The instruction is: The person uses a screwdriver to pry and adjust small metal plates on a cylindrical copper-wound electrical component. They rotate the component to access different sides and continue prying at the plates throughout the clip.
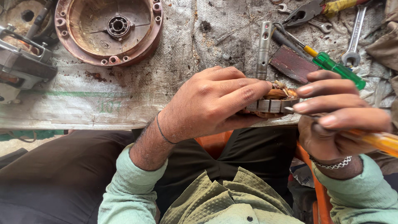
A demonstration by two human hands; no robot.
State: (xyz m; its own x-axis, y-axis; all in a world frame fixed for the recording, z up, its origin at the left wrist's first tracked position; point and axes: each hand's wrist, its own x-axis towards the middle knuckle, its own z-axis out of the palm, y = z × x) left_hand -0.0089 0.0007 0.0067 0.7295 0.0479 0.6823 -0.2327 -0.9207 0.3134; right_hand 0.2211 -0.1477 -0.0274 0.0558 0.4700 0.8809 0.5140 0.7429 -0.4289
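My left hand (211, 103) grips a small round motor stator (274, 101) with copper windings and a grey laminated rim, held over the table's front edge. My right hand (336, 116) is closed on a screwdriver with a translucent orange handle (379, 141). Its metal tip (290, 109) touches the stator's rim between my fingers. Both hands hover above my lap.
A worn grey cloth (174, 70) covers the table. On it lie a rusty round motor housing with a bearing (110, 29), a motor part at far left (20, 66), a metal tube (263, 49), a green-handled screwdriver (336, 68), pliers (306, 12), a spanner (354, 37) and a dark red pad (292, 64).
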